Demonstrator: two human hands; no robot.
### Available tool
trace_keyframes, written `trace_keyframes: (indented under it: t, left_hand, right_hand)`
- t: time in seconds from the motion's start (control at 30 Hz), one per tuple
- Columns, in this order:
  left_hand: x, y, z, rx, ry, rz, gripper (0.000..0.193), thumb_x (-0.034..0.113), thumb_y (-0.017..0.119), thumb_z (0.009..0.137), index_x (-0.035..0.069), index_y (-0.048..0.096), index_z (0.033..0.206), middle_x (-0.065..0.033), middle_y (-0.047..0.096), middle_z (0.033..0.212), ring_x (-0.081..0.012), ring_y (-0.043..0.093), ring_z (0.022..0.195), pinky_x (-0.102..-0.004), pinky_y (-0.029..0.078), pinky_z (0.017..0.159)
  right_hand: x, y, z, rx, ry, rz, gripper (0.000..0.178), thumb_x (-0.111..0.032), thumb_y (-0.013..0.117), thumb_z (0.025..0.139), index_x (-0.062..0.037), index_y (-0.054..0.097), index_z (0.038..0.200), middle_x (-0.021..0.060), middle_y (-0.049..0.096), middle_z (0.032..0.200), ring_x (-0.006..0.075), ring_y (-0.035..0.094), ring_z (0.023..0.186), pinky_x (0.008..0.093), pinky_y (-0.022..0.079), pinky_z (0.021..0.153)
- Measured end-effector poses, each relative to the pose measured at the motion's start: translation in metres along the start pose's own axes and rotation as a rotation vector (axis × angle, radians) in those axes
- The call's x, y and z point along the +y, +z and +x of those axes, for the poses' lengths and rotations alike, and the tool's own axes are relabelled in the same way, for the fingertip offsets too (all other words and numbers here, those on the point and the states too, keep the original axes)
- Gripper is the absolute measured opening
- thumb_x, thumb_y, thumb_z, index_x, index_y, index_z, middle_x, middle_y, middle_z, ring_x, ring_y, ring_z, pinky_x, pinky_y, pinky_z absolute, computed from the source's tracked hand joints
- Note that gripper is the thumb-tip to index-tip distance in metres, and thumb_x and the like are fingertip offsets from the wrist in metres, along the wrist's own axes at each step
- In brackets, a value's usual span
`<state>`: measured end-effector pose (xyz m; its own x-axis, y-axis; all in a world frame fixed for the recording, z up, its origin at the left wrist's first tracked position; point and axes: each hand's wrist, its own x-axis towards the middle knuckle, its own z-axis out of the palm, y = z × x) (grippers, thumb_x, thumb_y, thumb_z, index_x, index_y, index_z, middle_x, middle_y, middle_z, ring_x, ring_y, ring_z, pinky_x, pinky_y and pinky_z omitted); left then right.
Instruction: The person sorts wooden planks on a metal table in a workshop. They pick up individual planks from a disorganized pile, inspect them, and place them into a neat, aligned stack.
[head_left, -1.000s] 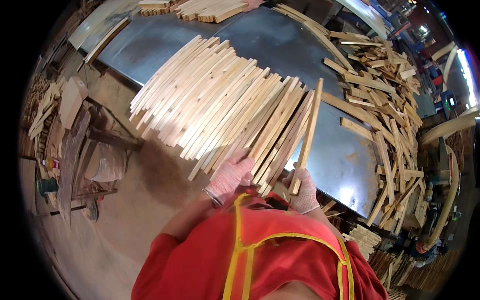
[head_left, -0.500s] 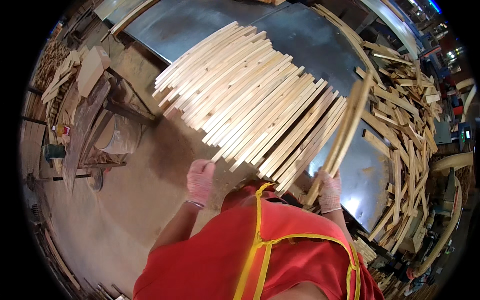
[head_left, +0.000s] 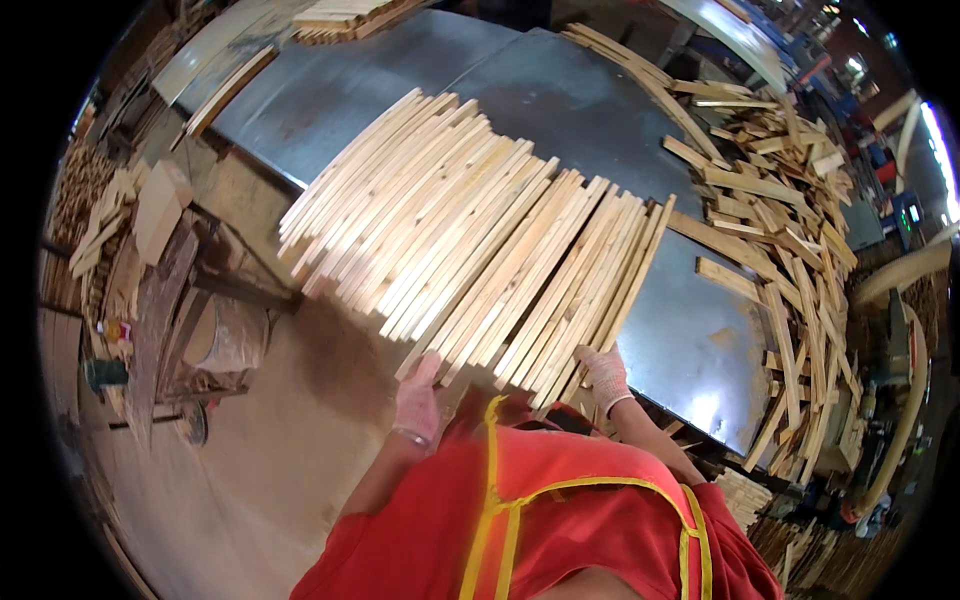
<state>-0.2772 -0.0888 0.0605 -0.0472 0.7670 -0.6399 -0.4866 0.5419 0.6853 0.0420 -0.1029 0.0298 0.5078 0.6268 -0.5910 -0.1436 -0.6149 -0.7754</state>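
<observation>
Pale wooden slats (head_left: pixel 480 250) lie fanned on the grey metal table (head_left: pixel 690 330) — the right hand (head_left: pixel 604 375), fingers curled, has laid its lifted slat down there, while the left hand (head_left: pixel 418 402) presses flat-fingered against their near ends.

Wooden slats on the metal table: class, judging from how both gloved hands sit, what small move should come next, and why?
Probably nudge the near ends level. The slats lie side by side, but their near ends overhang the table unevenly, and the left hand and right hand are already at those ends.
</observation>
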Motion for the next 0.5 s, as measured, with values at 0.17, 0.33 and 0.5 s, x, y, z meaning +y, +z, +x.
trace_keyframes:
  t: [0.17,0.33,0.5]
  left_hand:
    - [0.059,-0.026,0.014,-0.32,0.068,0.233,0.039,0.041,0.069,0.103,0.006,0.067,0.121,-0.0071,0.069,0.11,-0.0203,0.068,0.092,-0.0342,0.057,0.085]
    - [0.115,0.042,0.052,-0.481,-0.068,0.322,0.044,0.038,0.066,0.104,0.003,0.063,0.129,-0.0117,0.07,0.108,-0.0225,0.069,0.09,-0.0369,0.06,0.075]
    - [0.126,0.102,0.049,-0.527,0.036,1.002,0.058,0.02,0.064,0.099,0.004,0.051,0.153,-0.0077,0.067,0.102,-0.0175,0.063,0.077,-0.0328,0.058,0.069]
  right_hand:
    - [-0.008,-0.007,-0.003,0.015,0.098,-0.075,0.076,-0.017,0.072,0.083,-0.0003,0.04,0.15,0.0172,0.072,0.101,0.0258,0.071,0.084,0.0397,0.058,0.072]
    - [-0.005,-0.005,-0.002,0.022,0.008,-0.145,0.079,-0.022,0.071,0.081,0.0011,0.041,0.15,0.0208,0.074,0.109,0.0317,0.074,0.097,0.0403,0.058,0.088]
    - [-0.021,-0.026,-0.024,0.004,0.039,0.055,0.08,-0.02,0.075,0.08,-0.0018,0.043,0.151,0.0165,0.073,0.108,0.0248,0.073,0.094,0.0355,0.06,0.083]
